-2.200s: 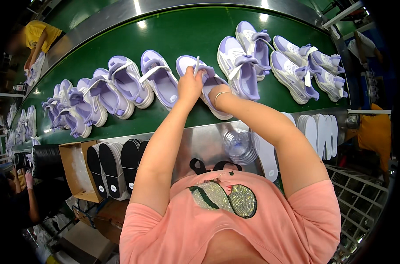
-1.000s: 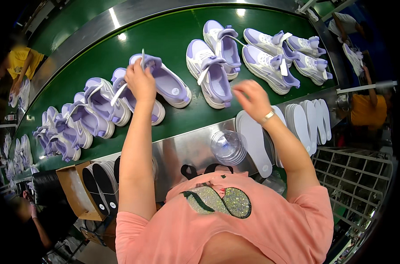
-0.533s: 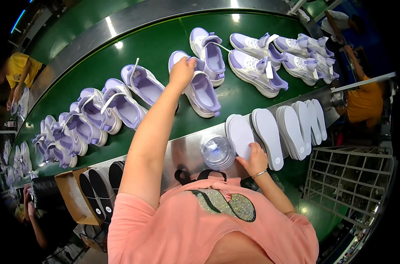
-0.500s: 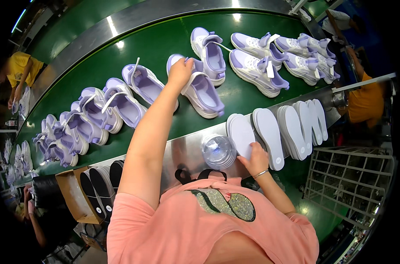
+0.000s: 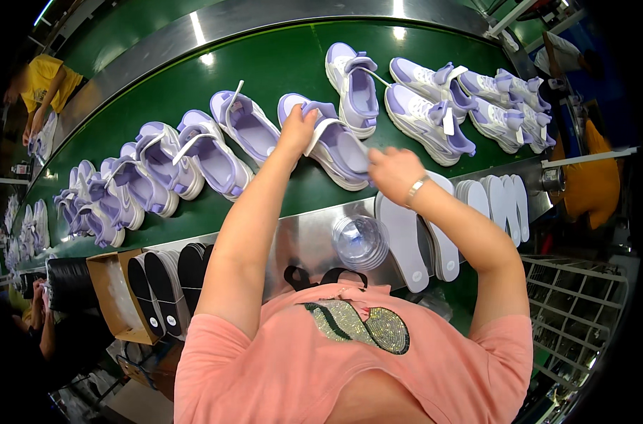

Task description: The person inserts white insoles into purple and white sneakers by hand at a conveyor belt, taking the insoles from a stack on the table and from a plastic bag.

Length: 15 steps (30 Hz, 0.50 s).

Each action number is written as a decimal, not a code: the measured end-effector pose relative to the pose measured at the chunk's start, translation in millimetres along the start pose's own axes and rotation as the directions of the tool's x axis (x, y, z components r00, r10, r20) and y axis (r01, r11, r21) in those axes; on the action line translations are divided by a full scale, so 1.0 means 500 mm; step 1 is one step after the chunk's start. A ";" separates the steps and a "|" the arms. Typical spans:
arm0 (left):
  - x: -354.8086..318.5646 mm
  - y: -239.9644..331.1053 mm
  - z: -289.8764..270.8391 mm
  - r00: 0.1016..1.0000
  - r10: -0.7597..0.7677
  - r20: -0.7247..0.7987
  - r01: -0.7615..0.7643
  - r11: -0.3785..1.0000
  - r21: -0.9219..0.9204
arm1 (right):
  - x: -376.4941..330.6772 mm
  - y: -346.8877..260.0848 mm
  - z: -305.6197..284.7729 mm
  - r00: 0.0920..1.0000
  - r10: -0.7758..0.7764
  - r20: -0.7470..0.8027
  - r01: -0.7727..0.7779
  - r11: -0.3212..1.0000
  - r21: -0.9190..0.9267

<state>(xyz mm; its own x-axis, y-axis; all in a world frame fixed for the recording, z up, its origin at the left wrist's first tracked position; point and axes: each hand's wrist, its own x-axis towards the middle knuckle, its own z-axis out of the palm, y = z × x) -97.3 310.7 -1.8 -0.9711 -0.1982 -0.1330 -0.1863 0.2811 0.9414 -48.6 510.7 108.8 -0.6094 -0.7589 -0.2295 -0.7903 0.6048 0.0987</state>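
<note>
A white and lilac sneaker (image 5: 342,152) lies on the green belt in front of me, its heel toward me. My left hand (image 5: 298,128) is closed on its upper near the tongue. At the heel opening is my right hand (image 5: 395,173), slightly blurred, its fingers curled together; whatever they hold is hidden. Another sneaker (image 5: 360,102) sits just beyond, with a white strap reaching to the right. Below my right wrist, pale insoles (image 5: 405,244) lie in stacks along the metal ledge (image 5: 300,244). Beside them stands a stack of round clear plastic containers (image 5: 360,244).
Open-topped sneakers (image 5: 215,155) line the belt at left; laced ones with white tags (image 5: 427,124) stand at right. Black insoles (image 5: 162,283) and a cardboard box (image 5: 127,300) are at lower left, a wire rack (image 5: 576,311) at lower right. A person in yellow (image 5: 49,85) works far left.
My right hand has moved up and left from the pale insoles to the sneaker's heel. My left hand stays on the sneaker. The view has shifted slightly.
</note>
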 end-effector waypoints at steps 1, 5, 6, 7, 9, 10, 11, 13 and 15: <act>-0.003 0.007 0.000 1.000 -0.015 -0.005 0.015 1.000 0.017 | 0.034 -0.003 0.013 0.998 -0.049 0.045 0.051 0.998 -0.042; 0.003 0.001 0.017 0.998 0.004 -0.070 0.004 0.993 0.115 | 0.153 -0.017 0.113 0.984 0.145 0.105 -0.154 0.985 0.080; 0.005 0.002 0.013 0.997 0.000 -0.076 0.011 0.990 0.141 | 0.174 -0.022 0.112 0.967 0.223 0.126 -0.240 0.961 0.138; 0.004 -0.003 0.014 0.996 -0.001 -0.088 0.017 0.983 0.185 | 0.172 -0.033 0.115 0.964 0.222 0.149 -0.245 0.956 0.161; 0.003 -0.006 0.020 0.988 0.028 -0.153 0.001 0.982 0.190 | 0.153 -0.030 0.119 0.978 0.198 0.067 -0.209 0.948 0.242; 0.002 -0.006 0.021 0.982 0.045 -0.186 -0.009 0.981 0.191 | 0.139 -0.025 0.121 0.982 0.189 0.025 -0.188 0.942 0.279; 0.001 -0.014 0.025 0.976 0.049 -0.212 -0.012 0.984 0.177 | 0.114 -0.026 0.123 0.975 0.178 -0.137 -0.119 0.927 0.356; -0.003 -0.012 0.020 0.981 0.003 -0.195 0.030 0.985 0.168 | 0.067 -0.035 0.072 0.972 0.234 0.027 -0.235 0.948 0.214; -0.006 -0.005 0.024 0.985 -0.015 -0.174 0.044 0.985 0.165 | 0.042 -0.024 0.029 0.948 0.278 0.158 -0.297 0.949 0.109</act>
<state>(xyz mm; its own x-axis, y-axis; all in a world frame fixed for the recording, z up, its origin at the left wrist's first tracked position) -95.8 321.9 -7.6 -0.9275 -0.3627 -0.0907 -0.2506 0.4230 0.8708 -50.9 491.2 88.8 -0.7872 -0.5128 -0.3427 -0.5619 0.8253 0.0557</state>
